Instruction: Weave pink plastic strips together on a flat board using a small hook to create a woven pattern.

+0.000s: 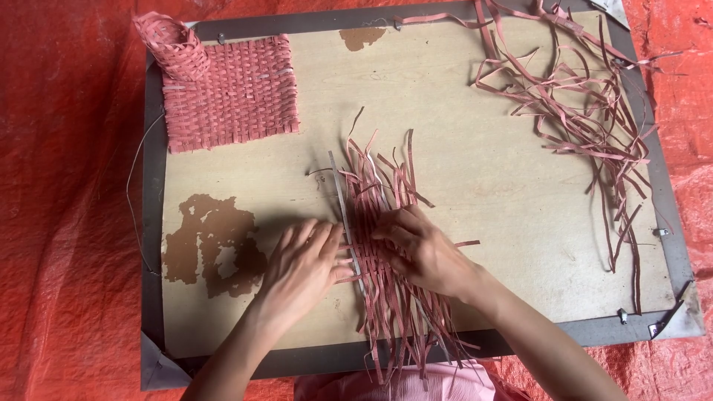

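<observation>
seen from above, a person's two bare hands work a bundle of pink strips [382, 245] laid lengthwise on a framed wooden board [475, 186], which rests on an orange-red tarpaulin [59, 223]. the strips lie near the middle of the board and run from its centre down past the near edge, their upper ends fanned out and curling, their lower ends hanging over the dark frame.

the left hand [301, 263] lies flat and spread, palm down, its fingertips pressing the left side of the bundle beside a pale grey strip [343, 215] that runs along that edge. it grasps nothing; the fingers are extended and released. the right hand [427, 252] rests on the bundle from the other side, fingers bent and pinching at the strips where short crosswise pieces pass through them; whether it grips a single strip or only presses down cannot be told. the two hands nearly meet over the woven patch.

at the board's far left corner lies a finished woven mat [234, 93] of the same pink material, square, with one corner rolled up into a small tube [174, 44]. along the far right side sprawls a loose tangle of spare strips [579, 104], well apart from the hands. a dark brown worn patch [212, 241] marks the board's surface just left of the left hand.
</observation>
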